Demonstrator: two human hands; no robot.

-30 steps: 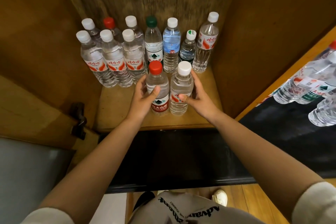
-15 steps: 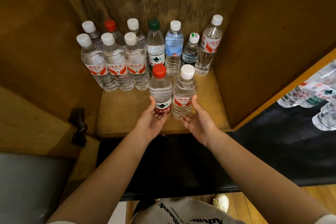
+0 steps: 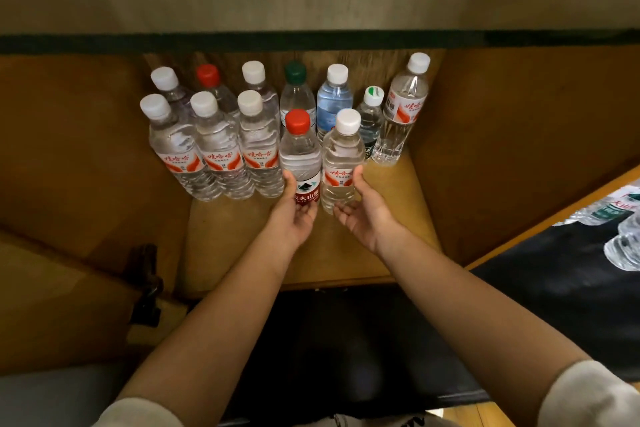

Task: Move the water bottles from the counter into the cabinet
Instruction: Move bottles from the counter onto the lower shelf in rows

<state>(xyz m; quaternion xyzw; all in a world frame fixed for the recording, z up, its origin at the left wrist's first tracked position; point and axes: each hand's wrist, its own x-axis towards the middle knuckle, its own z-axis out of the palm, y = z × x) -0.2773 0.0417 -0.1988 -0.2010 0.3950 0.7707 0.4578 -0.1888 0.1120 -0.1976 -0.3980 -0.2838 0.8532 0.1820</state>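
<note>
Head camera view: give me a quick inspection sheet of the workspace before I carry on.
Surface: wooden cabinet shelf, front part bare.
Job's things: twelve bottles upright on shelf; red-capped bottle and white-capped bottle in front; more bottles on black counter, right.
Clutter: nothing seen.
Grippers: left hand and right hand open, at the front pair's bases.
Cables: nothing seen.
Surroundings: door hinge, left.

Head view, looking forward and down — close above cabinet shelf (image 3: pixel 398 184)
</note>
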